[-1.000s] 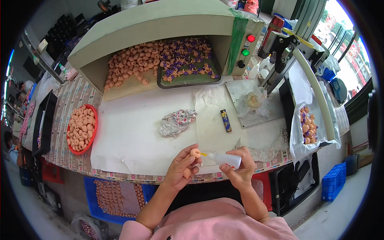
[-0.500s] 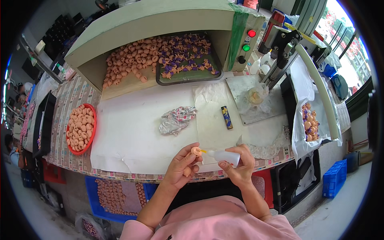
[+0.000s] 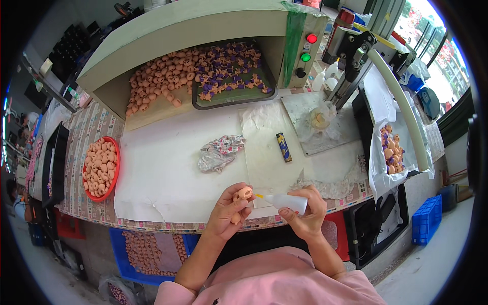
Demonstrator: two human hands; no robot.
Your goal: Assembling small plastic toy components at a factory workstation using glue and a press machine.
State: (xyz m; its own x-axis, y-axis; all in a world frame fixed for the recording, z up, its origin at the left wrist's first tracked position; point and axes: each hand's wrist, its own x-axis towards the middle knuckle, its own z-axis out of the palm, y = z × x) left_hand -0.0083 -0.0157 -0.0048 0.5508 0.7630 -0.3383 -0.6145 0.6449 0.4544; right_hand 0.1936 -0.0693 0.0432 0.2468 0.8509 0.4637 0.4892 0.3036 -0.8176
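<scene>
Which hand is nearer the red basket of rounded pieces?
Left. The left hand is right of the red basket and nearer the person, holding peach-coloured pieces; the right hand is farther right, holding a white bottle.

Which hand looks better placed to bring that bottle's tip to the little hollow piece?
Probably the right hand: it grips the white bottle, whose yellow tip points toward the peach piece held in the left hand.

No legible text, labels, numbers or signs.
</scene>
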